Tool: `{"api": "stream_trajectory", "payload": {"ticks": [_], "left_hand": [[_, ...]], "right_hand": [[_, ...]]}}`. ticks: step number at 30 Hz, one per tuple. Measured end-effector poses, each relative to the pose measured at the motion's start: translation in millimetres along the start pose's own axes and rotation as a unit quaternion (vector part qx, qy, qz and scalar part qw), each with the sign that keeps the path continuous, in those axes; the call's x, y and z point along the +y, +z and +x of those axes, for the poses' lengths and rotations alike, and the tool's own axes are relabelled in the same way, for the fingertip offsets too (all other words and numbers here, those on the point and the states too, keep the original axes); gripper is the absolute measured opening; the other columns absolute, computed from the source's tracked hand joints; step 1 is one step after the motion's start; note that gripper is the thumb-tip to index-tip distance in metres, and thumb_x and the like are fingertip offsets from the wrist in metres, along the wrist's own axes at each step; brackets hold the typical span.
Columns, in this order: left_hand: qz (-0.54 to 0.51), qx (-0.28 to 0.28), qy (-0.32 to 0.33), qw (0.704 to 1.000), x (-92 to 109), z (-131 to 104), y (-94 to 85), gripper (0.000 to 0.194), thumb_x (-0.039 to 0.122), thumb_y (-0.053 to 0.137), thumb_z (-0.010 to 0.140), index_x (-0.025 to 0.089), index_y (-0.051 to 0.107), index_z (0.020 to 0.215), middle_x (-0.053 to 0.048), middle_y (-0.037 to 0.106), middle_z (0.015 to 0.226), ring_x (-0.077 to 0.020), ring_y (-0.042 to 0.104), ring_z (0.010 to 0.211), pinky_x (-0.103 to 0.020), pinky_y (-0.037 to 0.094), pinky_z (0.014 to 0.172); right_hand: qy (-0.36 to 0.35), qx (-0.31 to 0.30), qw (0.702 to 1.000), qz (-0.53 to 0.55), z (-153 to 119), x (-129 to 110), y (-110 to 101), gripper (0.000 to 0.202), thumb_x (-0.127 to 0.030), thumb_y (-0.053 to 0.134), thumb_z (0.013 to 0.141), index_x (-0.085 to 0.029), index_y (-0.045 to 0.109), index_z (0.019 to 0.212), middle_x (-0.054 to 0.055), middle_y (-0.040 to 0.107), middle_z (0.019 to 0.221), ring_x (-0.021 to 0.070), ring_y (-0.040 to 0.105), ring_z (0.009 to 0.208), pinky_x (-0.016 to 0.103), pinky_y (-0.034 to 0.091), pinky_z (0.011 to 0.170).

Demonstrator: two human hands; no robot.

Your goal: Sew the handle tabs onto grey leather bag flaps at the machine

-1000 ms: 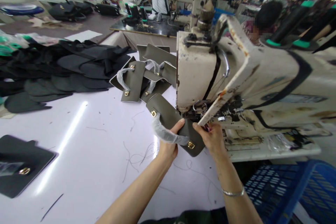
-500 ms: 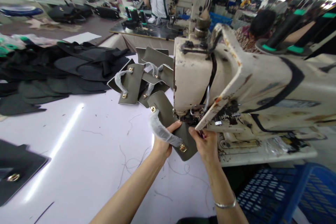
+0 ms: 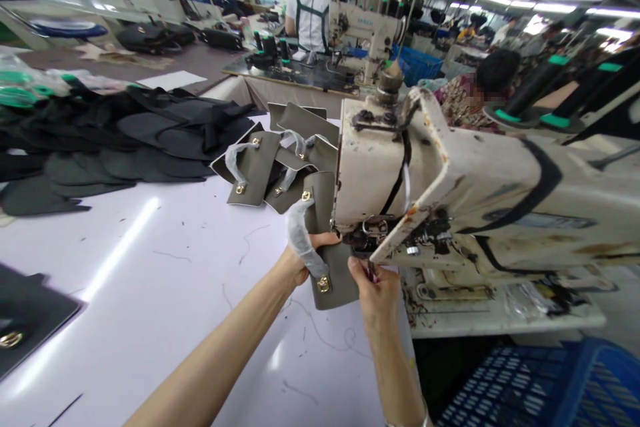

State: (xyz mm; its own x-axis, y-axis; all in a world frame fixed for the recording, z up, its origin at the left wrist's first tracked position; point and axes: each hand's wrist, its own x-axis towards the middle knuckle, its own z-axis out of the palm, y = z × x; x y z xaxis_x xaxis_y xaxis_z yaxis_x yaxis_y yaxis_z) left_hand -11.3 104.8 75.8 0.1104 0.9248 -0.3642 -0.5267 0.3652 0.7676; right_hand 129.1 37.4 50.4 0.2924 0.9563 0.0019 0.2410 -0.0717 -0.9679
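Observation:
An olive-grey panel (image 3: 337, 273) with a plastic-wrapped handle (image 3: 301, 237) and gold fittings lies under the head of a worn cream sewing machine (image 3: 373, 167). My left hand (image 3: 300, 260) grips the panel from its left side, thumb on top near the needle area, fingers partly hidden below the handle. At the panel's right edge, my right hand (image 3: 380, 290) is closed, thumb against the edge; a small dark object shows between its fingers, too hidden to name. More olive panels with wrapped handles (image 3: 257, 170) lie just behind.
Black cut pieces (image 3: 165, 127) are heaped at the left of the white table (image 3: 175, 307). One dark panel with a gold fitting (image 3: 35, 313) lies at the near left. A blue basket (image 3: 575, 380) stands lower right. Other people work at the back.
The panel has turned under the machine, so its handle now stands more upright in view. Both hands have shifted slightly left with it. The camera view has moved a little.

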Motion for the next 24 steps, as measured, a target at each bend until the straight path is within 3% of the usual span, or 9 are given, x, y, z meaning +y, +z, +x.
{"api": "stream_trajectory", "payload": {"ticks": [8,11,14,19,24], "left_hand": [[-0.003,-0.042,-0.022,0.999,-2.4,20.7,-14.3,0.036,0.020,0.090,0.055,0.012,0.078,0.088,-0.016,0.077,0.084,-0.0329,0.074,0.067,-0.044,0.064,0.058],[0.019,-0.065,-0.054,0.996,1.6,30.8,-19.6,0.028,0.017,0.086,0.058,0.013,0.077,0.084,-0.013,0.077,0.080,-0.0308,0.074,0.065,-0.041,0.065,0.058],[0.049,-0.088,-0.040,0.994,8.3,36.7,-19.2,0.026,0.016,0.082,0.059,0.014,0.077,0.085,-0.011,0.078,0.082,-0.0282,0.074,0.066,-0.036,0.065,0.060],[0.054,-0.079,-0.022,0.995,18.2,37.6,-11.8,0.033,0.014,0.081,0.056,0.014,0.077,0.089,-0.010,0.079,0.080,-0.0293,0.075,0.069,-0.036,0.064,0.060],[0.051,-0.061,-0.029,0.996,19.4,42.4,-13.1,0.026,0.017,0.083,0.056,0.014,0.075,0.081,-0.011,0.078,0.077,-0.0332,0.076,0.074,-0.039,0.064,0.063]], "right_hand": [[0.019,0.003,1.000,0.023,-1.3,-1.4,6.1,0.047,-0.046,0.066,0.088,-0.017,0.054,0.053,-0.003,0.037,0.055,0.0110,0.035,0.057,0.025,0.028,0.053],[0.033,-0.008,0.998,0.043,-2.6,-4.1,8.0,0.047,-0.047,0.065,0.087,-0.018,0.051,0.053,-0.004,0.033,0.056,0.0105,0.030,0.058,0.025,0.025,0.053],[0.052,-0.028,0.996,0.061,-4.2,-5.8,7.9,0.048,-0.048,0.065,0.086,-0.019,0.045,0.054,-0.005,0.025,0.056,0.0095,0.024,0.057,0.026,0.019,0.051],[0.074,-0.038,0.992,0.094,-6.6,-5.0,7.1,0.049,-0.048,0.067,0.085,-0.020,0.040,0.056,-0.006,0.021,0.058,0.0082,0.020,0.055,0.026,0.015,0.050],[0.060,-0.009,0.993,0.100,-4.3,-1.4,13.6,0.049,-0.047,0.068,0.085,-0.020,0.040,0.055,-0.006,0.022,0.057,0.0086,0.021,0.055,0.026,0.017,0.050]]}}
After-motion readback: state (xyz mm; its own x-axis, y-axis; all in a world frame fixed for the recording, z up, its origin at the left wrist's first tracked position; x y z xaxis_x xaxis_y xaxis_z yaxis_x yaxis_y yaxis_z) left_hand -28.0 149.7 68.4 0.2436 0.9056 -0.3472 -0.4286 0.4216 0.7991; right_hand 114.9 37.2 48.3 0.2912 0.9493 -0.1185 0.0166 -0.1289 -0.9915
